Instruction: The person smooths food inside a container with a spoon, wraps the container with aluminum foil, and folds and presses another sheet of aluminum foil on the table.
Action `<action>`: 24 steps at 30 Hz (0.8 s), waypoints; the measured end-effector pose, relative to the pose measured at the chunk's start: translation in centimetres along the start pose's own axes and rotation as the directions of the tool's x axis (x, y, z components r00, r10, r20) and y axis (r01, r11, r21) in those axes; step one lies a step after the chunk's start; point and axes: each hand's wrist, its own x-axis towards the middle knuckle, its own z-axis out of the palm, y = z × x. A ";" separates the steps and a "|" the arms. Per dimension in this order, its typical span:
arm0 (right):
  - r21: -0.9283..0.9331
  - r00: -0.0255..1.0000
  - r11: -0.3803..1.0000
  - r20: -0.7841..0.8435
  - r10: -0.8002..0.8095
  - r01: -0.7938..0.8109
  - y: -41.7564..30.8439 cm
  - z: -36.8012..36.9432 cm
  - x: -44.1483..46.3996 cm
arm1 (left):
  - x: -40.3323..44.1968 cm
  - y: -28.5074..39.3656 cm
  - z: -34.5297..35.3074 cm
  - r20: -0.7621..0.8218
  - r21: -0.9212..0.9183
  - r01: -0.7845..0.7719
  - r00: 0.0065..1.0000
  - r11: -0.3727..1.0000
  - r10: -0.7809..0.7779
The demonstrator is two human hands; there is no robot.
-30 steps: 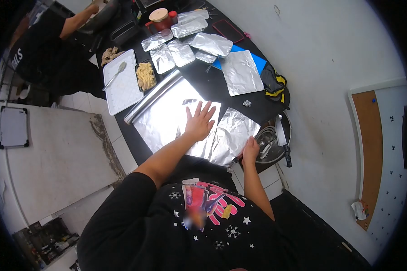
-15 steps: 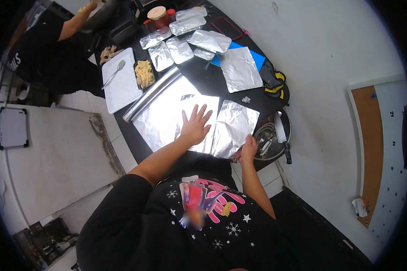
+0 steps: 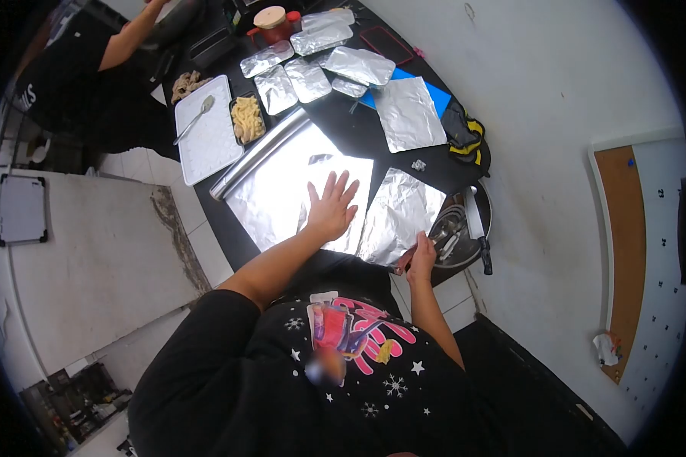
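Note:
My left hand (image 3: 331,207) lies flat with fingers spread on a sheet of foil (image 3: 270,202) that runs out from the foil roll (image 3: 259,154). To the right, my right hand (image 3: 421,257) has its fingers closed on the lower right edge of a separate foil piece (image 3: 400,213). That piece lies beside the larger sheet, its left edge close to it. A dark reddish object (image 3: 405,260) shows partly at my right fingers; what it is cannot be made out.
Beyond are foil-covered trays (image 3: 308,80), a flat foil sheet (image 3: 409,114), a tray of pasta (image 3: 248,119) and a white tray (image 3: 207,137) with a spoon. A knife (image 3: 474,217) rests across a metal bowl (image 3: 443,264) at right. A co-worker (image 3: 84,84) stands at upper left.
The separate foil piece has been pulled apart from the larger sheet and lies flatter, turned slightly to the right. My left hand has stayed flat on the foil.

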 end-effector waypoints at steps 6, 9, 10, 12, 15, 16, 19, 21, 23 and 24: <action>-0.170 0.983 0.972 -0.051 -0.175 0.164 2.0 -0.6 0.9 | -2.5 0.6 0.1 0.039 0.000 -0.012 0.999 1.000 0.012; -0.159 0.970 0.967 -0.106 -0.218 0.200 2.9 -0.9 1.4 | -2.7 0.7 0.5 0.038 -0.007 -0.002 0.999 1.000 0.003; -0.144 0.971 0.972 -0.119 -0.205 0.188 2.9 -1.0 1.4 | -2.8 0.6 0.5 0.033 -0.009 -0.002 0.999 1.000 0.002; -0.102 0.983 0.984 -0.104 -0.154 0.144 2.9 -1.4 1.4 | -2.7 0.6 0.5 0.032 0.009 0.000 0.999 1.000 0.000; 0.003 0.999 0.999 0.012 -0.035 0.035 2.5 -2.2 0.7 | -2.8 0.6 0.6 0.031 0.018 0.005 1.000 1.000 -0.006; 0.053 0.997 0.999 0.077 0.008 -0.012 1.9 -2.1 0.2 | -2.8 0.7 0.6 0.030 0.018 0.008 1.000 1.000 -0.008; 0.072 0.976 0.995 0.210 0.054 -0.070 3.6 -4.2 1.6 | -2.7 0.7 0.6 0.037 0.022 0.012 0.999 1.000 -0.013; 0.081 0.975 0.994 0.213 0.059 -0.078 4.1 -4.9 1.9 | -2.8 0.7 0.5 0.028 0.022 0.008 1.000 1.000 -0.008; 0.127 0.986 0.988 0.153 0.063 -0.083 3.6 -4.9 1.4 | -2.8 0.7 0.5 0.023 0.020 0.005 1.000 1.000 -0.006; 0.151 0.962 0.980 0.259 0.088 -0.131 3.4 -5.3 1.3 | -2.7 0.7 0.5 0.023 0.018 0.005 1.000 1.000 -0.006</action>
